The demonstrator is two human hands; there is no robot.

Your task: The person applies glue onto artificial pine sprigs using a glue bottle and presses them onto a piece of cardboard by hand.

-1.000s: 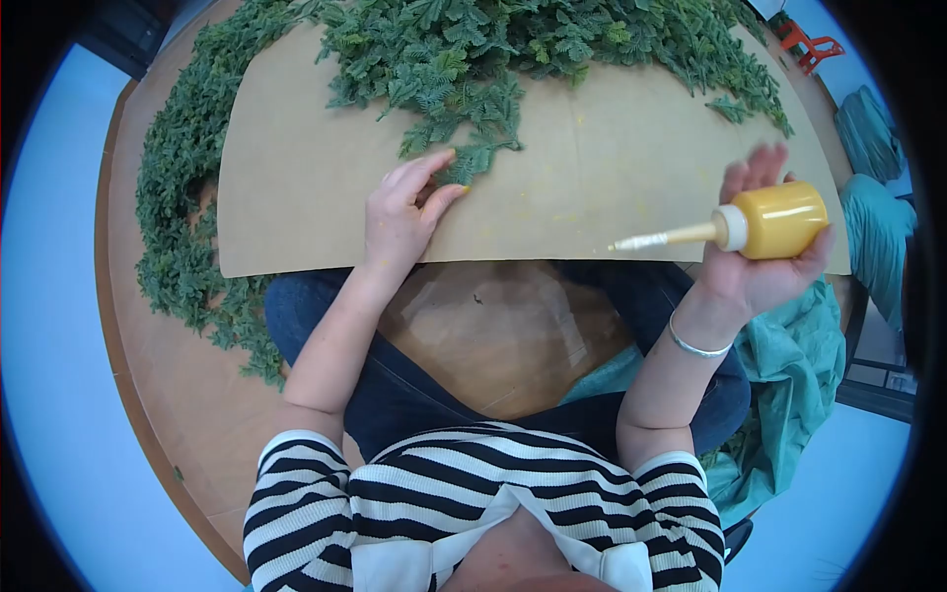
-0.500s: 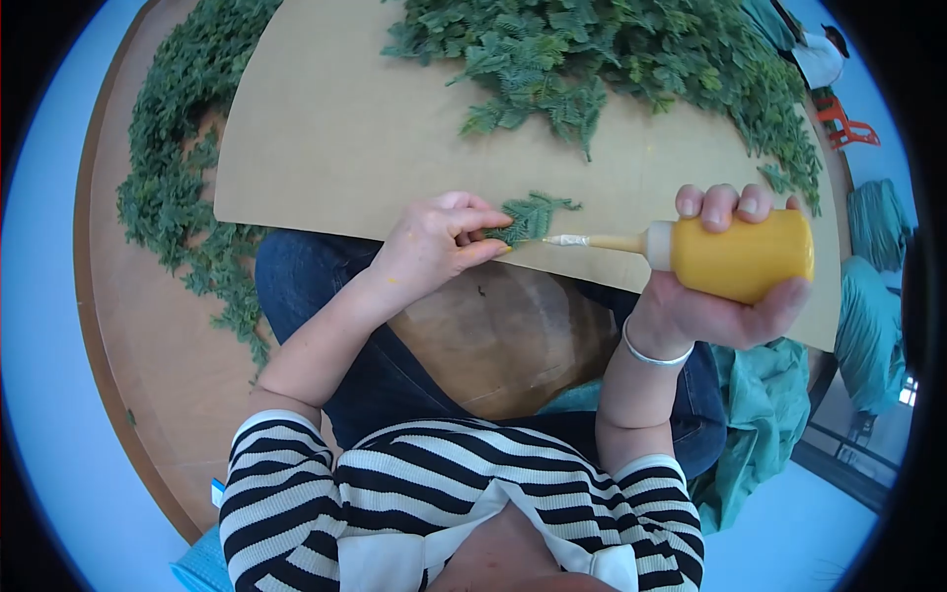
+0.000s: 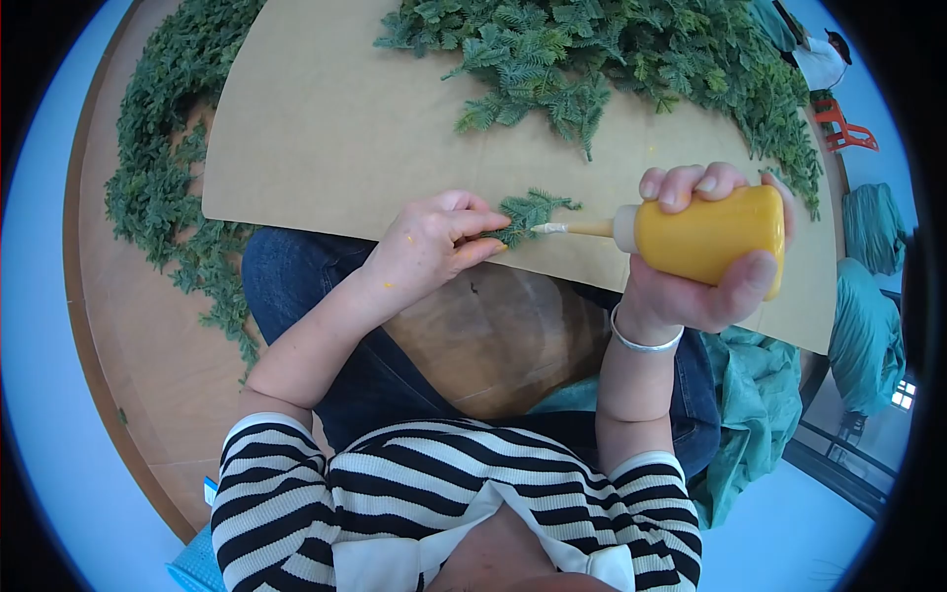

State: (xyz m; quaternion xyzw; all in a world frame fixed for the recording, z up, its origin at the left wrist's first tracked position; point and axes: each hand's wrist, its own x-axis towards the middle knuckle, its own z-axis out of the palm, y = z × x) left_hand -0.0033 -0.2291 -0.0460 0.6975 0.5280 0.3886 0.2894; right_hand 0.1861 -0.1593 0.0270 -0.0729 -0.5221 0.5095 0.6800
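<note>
Between its thumb and fingertips, my left hand (image 3: 429, 247) pinches a small green sprig (image 3: 531, 211) near the front edge of the brown board (image 3: 395, 148). My right hand (image 3: 691, 257) is wrapped round a yellow squeeze bottle (image 3: 705, 237), which lies on its side in the air. The bottle's narrow nozzle points left, and its whitish tip is at the sprig. Whether tip and sprig touch is hard to tell. Small yellow spots mark the back of my left hand and wrist.
A large heap of green sprigs (image 3: 631, 49) covers the board's far part. More greenery (image 3: 168, 148) lies on the floor at the left. A red stool (image 3: 846, 128), green cloth bundles (image 3: 866, 335) and part of another person (image 3: 821, 61) show at the right.
My left hand has drawn a sprig away from the heap toward the board's front edge. My right hand has brought the bottle left, its nozzle now at the sprig. The view has shifted.
</note>
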